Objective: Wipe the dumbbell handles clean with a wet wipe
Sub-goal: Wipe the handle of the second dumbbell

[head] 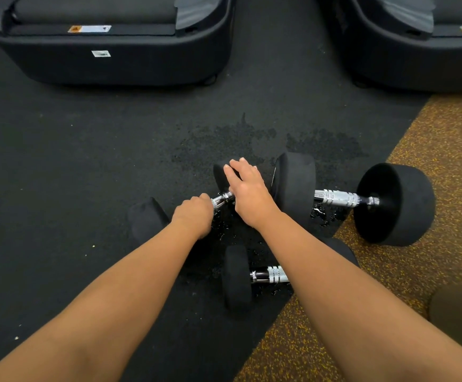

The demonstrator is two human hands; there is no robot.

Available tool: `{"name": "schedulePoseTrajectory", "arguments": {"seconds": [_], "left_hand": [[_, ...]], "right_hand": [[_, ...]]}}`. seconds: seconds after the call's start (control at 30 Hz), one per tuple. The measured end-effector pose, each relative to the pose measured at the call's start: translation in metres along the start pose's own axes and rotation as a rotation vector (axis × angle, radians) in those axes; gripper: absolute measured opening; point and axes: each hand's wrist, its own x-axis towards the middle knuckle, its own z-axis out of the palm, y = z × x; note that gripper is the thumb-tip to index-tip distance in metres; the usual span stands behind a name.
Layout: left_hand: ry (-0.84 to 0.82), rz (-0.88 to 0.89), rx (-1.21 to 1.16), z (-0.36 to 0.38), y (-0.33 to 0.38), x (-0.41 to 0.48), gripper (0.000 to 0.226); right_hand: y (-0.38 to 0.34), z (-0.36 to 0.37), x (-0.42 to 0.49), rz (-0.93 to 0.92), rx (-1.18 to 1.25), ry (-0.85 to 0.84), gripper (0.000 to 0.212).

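Three black dumbbells with chrome knurled handles lie on the dark floor mat. My left hand (195,215) grips the handle (222,199) of the middle dumbbell, whose near head (147,219) shows at the left. My right hand (247,188) rests with straight fingers on that dumbbell's far head (221,175). No wipe is visible; it may be hidden inside my left fist. A bigger dumbbell (392,204) lies to the right, its handle (337,198) bare. A third dumbbell (238,279) lies nearer me, partly under my right forearm.
Wet patches and drops (319,213) darken the mat around the dumbbells. Two black machine bases stand at the back, one left (108,51) and one right (417,51). A brown speckled floor strip (431,161) runs along the right side.
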Motion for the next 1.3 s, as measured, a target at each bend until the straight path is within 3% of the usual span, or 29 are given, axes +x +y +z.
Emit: {"name": "schedulePoseTrajectory", "arguments": {"seconds": [0.13, 0.27, 0.53, 0.77, 0.97, 1.1, 1.3], "left_hand": [[0.042, 0.036, 0.055, 0.008, -0.007, -0.003, 0.039], [-0.014, -0.040, 0.089, 0.007, -0.009, -0.005, 0.040], [-0.144, -0.003, -0.140, -0.008, 0.002, 0.016, 0.047], [0.099, 0.197, -0.181, 0.002, 0.013, 0.020, 0.038], [0.106, 0.117, -0.327, 0.001, 0.008, 0.017, 0.033], [0.202, 0.095, -0.373, -0.004, 0.010, 0.014, 0.026], [0.309, 0.148, -0.317, 0.009, 0.014, 0.001, 0.044]], "right_hand": [[0.001, -0.001, 0.000, -0.004, -0.003, -0.009, 0.054], [0.001, -0.001, -0.001, -0.005, -0.006, -0.009, 0.055], [0.000, -0.001, -0.001, -0.002, 0.005, -0.014, 0.058], [0.002, -0.001, 0.001, -0.009, -0.012, -0.045, 0.060], [0.003, -0.004, 0.000, -0.018, -0.025, -0.061, 0.061], [0.003, -0.005, 0.000, -0.023, -0.033, -0.058, 0.063], [0.002, -0.004, 0.001, -0.020, -0.033, -0.080, 0.064]]}}
